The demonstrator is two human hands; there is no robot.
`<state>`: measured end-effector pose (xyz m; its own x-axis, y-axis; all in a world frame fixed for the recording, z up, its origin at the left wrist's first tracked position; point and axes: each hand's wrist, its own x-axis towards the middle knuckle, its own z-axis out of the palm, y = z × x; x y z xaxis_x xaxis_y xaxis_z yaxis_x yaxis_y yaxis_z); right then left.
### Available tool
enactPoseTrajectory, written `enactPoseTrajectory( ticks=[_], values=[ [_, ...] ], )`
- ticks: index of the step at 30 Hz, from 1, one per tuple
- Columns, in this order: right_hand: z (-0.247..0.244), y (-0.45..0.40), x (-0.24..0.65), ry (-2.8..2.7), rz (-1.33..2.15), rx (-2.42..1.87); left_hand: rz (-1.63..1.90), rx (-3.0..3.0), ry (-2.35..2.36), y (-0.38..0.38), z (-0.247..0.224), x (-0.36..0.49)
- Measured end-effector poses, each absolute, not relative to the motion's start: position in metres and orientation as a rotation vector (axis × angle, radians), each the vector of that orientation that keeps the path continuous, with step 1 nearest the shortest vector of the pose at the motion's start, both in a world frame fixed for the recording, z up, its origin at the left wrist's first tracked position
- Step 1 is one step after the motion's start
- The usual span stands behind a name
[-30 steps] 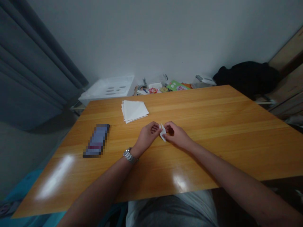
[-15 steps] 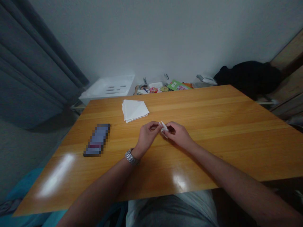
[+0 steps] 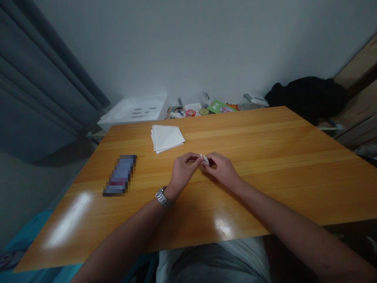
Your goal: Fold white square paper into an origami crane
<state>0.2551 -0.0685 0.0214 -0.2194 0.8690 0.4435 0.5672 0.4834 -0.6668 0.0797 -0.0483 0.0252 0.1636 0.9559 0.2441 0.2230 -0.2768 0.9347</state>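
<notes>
head view: the left hand (image 3: 184, 171) pinches one side of a small folded white paper (image 3: 205, 160) between thumb and fingers, and the right hand (image 3: 224, 169) grips the other side just as narrowly. the paper sits between the fingertips over the middle of the desk (image 3: 271, 157), nearer than the loose-leaf sheets (image 3: 169, 137); whether it touches the surface is hard to tell. a light, even pinch probably suits it best, since squeezing hard could crumple so small a piece. easing the folds slowly should keep its edges crisp.
</notes>
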Motion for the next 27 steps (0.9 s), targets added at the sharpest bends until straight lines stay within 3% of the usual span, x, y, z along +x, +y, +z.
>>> enactPoseTrajectory(
  ticks=[16, 27],
  values=[
    [0.019, -0.07, 0.252, -1.911, 0.44, -1.163, 1.212, 1.621, 1.133, -0.046, 0.022, 0.079],
    [0.007, -0.062, 0.252, -1.532, 1.076, -1.126, 1.223, 1.417, 0.997, -0.046, 0.02, 0.08]
  ],
)
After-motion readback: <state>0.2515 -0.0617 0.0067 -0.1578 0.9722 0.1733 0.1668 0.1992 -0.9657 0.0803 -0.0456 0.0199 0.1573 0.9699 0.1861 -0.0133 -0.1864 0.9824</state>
